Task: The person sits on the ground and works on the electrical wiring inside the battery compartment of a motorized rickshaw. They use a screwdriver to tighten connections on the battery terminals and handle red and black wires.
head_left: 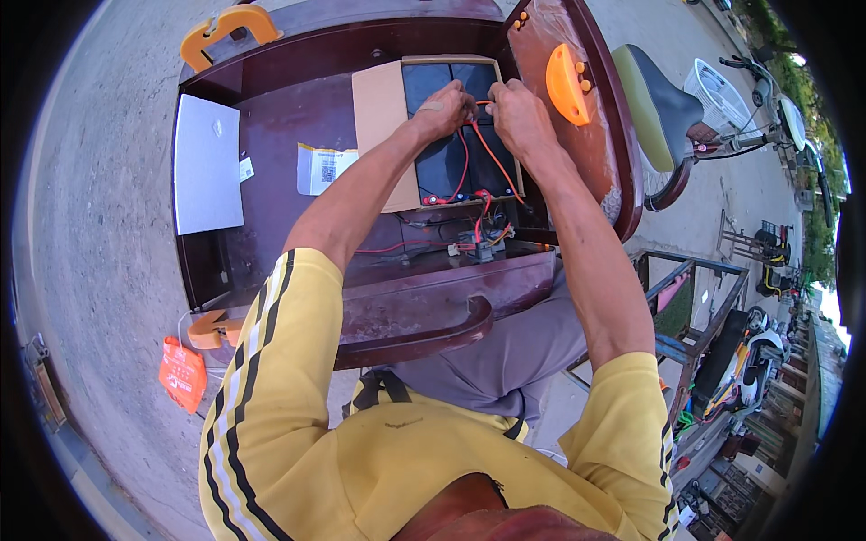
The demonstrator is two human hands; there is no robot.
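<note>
Black batteries stand side by side in an opened cardboard box within a maroon vehicle compartment. Above them, my left hand pinches a red wire near its upper end. Close by on the right, my right hand is closed with its fingertips on an orange wire. Both wires run down over the batteries towards red terminals at the near edge. The exact contact at the fingertips is partly hidden. Below the box lies a grey connector block with several wires.
A silver panel leans at the compartment's left end, near a white printed label. The raised maroon lid carries an orange handle. An orange bag hangs at lower left. A bicycle with a white basket stands at right.
</note>
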